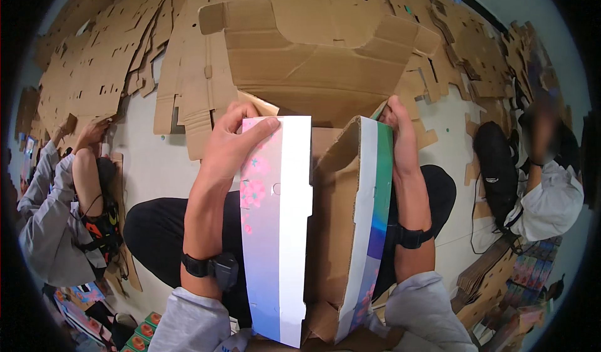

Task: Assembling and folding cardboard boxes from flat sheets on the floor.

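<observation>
Between my forearms stands a partly folded cardboard box [294, 214], brown inside, with white edges and printed outer faces in pink, purple, blue and green. Its tall brown lid flap [313, 67] rises at the far end, with side tabs bent outward. My left hand [236, 133] grips the far corner of the left wall, thumb lying over the top edge. At the far corner of the right wall, my right hand [400, 129] is closed on the cardboard, fingertips at the edge. Both wrists carry black straps. The box's underside is hidden.
Stacked flat cardboard sheets [100, 57] cover the far left floor, and more sheets [476, 57] lie at far right. A person's hands [91, 133] touch the left stack. Another person's sleeve [551, 195] is at right, beside a black bag [496, 164]. Small printed packages [145, 330] sit lower left.
</observation>
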### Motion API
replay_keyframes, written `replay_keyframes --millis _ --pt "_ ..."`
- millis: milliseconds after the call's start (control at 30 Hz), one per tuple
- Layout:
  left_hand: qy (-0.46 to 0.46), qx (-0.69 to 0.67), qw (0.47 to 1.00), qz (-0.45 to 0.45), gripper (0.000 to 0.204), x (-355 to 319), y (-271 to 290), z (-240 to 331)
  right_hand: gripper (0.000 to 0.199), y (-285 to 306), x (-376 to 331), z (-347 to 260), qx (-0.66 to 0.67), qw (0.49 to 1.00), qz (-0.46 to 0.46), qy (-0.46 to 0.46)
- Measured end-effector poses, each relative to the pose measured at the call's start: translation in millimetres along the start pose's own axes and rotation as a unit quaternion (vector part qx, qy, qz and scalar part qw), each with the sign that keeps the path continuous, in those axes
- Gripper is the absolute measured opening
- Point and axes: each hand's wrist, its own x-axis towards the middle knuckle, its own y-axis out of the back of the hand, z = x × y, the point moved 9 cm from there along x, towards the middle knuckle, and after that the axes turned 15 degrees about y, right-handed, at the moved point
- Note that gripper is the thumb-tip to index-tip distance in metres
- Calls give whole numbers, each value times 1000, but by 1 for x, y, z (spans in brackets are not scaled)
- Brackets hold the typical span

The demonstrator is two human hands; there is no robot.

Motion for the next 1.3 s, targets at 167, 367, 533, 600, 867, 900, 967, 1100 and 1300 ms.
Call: replay_keyframes --millis 167,367,533,600,867,900,967,1100,1300 --pt "-86 -40 995 11 19 -8 -5 13 48 -3 -11 -11 -146 983 -58 98" --pt "-295 -110 948 52 49 -39 -3 41 57 30 -23 -7 -208 969 18 132" --pt "-323 -183 928 15 42 -42 11 39 66 57 -13 -5 13 982 134 129" --pt "-235 -260 936 17 47 -24 22 26 69 59 -4 -5 -36 984 149 94" --pt "-169 -153 958 -175 49 -15 17 37 34 -5 -7 -32 41 987 -132 86" --pt "-173 -147 958 -174 49 -20 21 40 31 -8 -8 -31 14 986 -151 63" --pt "-80 -143 966 -201 28 -22 20 32 29 -11 -8 -31 -13 985 -167 38" --pt "-116 36 971 -206 28 -39 17 45 30 -22 -10 -27 -52 971 -230 -28" --pt "-85 252 956 -125 63 -33 -5 15 33 -28 -16 -10 -266 919 -290 -22"
